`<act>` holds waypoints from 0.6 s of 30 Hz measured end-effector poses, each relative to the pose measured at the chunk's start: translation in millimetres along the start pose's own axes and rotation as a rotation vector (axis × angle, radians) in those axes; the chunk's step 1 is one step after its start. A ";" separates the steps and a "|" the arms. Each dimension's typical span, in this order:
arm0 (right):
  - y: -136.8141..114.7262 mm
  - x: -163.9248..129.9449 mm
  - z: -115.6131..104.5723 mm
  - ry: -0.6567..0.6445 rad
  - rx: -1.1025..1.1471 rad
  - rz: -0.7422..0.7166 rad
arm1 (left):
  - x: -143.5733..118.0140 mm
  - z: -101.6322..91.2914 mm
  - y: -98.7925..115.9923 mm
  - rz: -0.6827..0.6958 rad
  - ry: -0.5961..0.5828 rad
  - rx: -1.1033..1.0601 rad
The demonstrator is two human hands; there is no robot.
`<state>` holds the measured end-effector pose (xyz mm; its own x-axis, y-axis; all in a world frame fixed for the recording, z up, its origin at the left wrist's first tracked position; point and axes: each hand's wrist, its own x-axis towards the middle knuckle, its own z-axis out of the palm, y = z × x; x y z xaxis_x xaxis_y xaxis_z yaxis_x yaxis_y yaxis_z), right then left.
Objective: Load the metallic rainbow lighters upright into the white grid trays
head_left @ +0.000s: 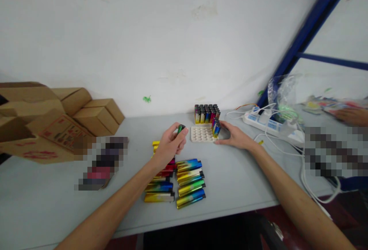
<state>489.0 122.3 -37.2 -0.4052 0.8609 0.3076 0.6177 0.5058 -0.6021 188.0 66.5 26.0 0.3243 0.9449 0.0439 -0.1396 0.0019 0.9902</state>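
Observation:
My left hand (pixel 173 141) is closed around a lighter (pixel 181 128) with a green top part; most of it is hidden by the fingers. At the right end of a white tray with round holes (pixel 201 134), my right hand (pixel 233 136) grips the edge between thumb and fingers. A few shiny blue, yellow and purple lighters (pixel 216 129) stand upright in that end, close to the right fingertips. Below my left hand, several metallic lighters lie flat in two columns, the right column (pixel 190 183) in full view and the left column (pixel 159 186) partly under my wrist.
Behind the tray stands a filled block of upright lighters (pixel 206 114). Cardboard boxes (pixel 94 117) sit at the left, near a blurred flat object (pixel 103 163). A white power strip (pixel 273 127) with cables lies at the right. Beyond the blue frame, another person's hand (pixel 352 115) shows.

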 end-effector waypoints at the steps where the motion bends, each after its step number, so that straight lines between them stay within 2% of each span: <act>1: -0.1 -0.1 -0.1 0.000 0.004 -0.007 | -0.1 -0.5 -1.4 0.012 0.036 0.047; 9: -1.1 0.3 -0.5 -0.003 0.007 0.009 | -1.9 -7.3 -8.8 0.200 0.279 0.687; 18: -3.4 -0.1 -1.4 0.001 0.008 0.004 | -4.9 -2.8 -4.5 0.220 0.298 0.897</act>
<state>487.9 120.5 -34.2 -0.4015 0.8632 0.3060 0.6138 0.5016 -0.6097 184.5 62.8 21.0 0.1083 0.9388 0.3270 0.6368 -0.3181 0.7023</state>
